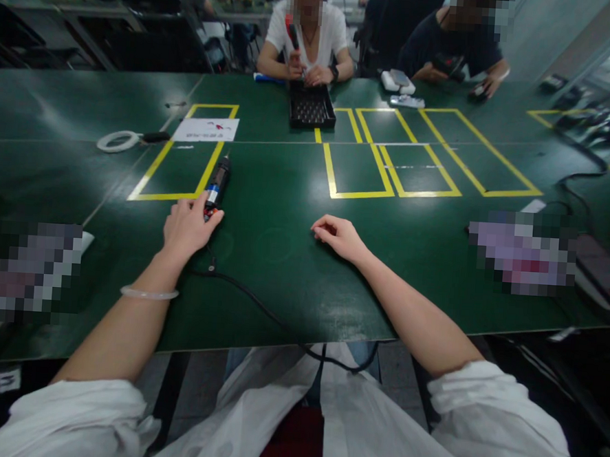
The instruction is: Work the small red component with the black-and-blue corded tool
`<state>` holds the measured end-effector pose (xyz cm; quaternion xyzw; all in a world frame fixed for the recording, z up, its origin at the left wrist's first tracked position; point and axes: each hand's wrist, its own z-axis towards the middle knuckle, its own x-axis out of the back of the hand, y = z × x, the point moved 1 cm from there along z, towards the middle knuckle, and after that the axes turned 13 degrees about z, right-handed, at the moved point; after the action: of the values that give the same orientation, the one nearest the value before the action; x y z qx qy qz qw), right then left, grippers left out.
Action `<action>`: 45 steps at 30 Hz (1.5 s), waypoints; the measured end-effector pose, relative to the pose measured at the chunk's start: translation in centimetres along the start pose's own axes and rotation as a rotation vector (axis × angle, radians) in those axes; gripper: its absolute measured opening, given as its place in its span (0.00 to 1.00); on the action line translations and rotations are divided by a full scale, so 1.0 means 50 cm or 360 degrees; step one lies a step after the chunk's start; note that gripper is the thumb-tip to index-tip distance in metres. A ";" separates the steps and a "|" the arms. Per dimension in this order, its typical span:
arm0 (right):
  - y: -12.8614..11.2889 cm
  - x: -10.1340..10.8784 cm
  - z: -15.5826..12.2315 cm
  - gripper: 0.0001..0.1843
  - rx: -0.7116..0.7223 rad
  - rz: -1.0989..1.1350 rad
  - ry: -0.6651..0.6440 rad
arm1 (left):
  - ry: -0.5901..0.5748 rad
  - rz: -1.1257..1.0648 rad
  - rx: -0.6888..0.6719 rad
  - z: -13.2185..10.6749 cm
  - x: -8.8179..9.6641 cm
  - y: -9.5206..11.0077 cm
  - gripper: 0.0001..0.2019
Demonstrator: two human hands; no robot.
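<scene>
My left hand (187, 227) rests on the green table (282, 268) with its fingers closed round the near end of a black electric screwdriver (217, 184), which lies flat and points away from me. The tool's black cable (259, 305) runs back across the table and over the near edge. My right hand (338, 234) lies on the table to the right, palm down, fingers loosely curled with nothing in them.
Yellow tape rectangles (387, 154) mark the table. A white paper (206, 130) and a white ring with a handle (119, 140) lie at left. A black tray (311, 106) sits before a person opposite holding a red tool; another person sits to the right.
</scene>
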<state>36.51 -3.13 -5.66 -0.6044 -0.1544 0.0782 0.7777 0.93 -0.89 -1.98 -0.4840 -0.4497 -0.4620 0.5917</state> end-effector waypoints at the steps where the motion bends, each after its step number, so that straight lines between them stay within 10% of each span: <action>1: 0.001 0.000 0.000 0.10 -0.0003 -0.0007 -0.0001 | -0.0011 0.0013 0.0062 0.005 -0.002 -0.023 0.37; 9: 0.004 0.000 -0.001 0.10 -0.0013 -0.0034 -0.0023 | -0.0114 0.0084 0.0475 0.031 -0.019 -0.170 0.37; 15: 0.004 -0.001 -0.001 0.10 -0.0036 -0.0048 -0.0032 | -0.0032 0.0130 0.0610 0.025 -0.035 -0.207 0.32; 37: 0.007 0.000 -0.001 0.11 -0.0030 -0.0062 -0.0060 | 0.0452 -0.0045 0.0499 0.004 -0.017 -0.174 0.20; 45: 0.003 0.000 -0.002 0.11 -0.0038 -0.0085 -0.0070 | 0.0421 -0.0624 -0.0063 -0.025 0.022 -0.009 0.20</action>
<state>36.54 -3.17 -5.82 -0.6073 -0.1886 0.0688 0.7687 0.76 -2.28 -1.00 -0.3340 -0.4445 -0.6363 0.5348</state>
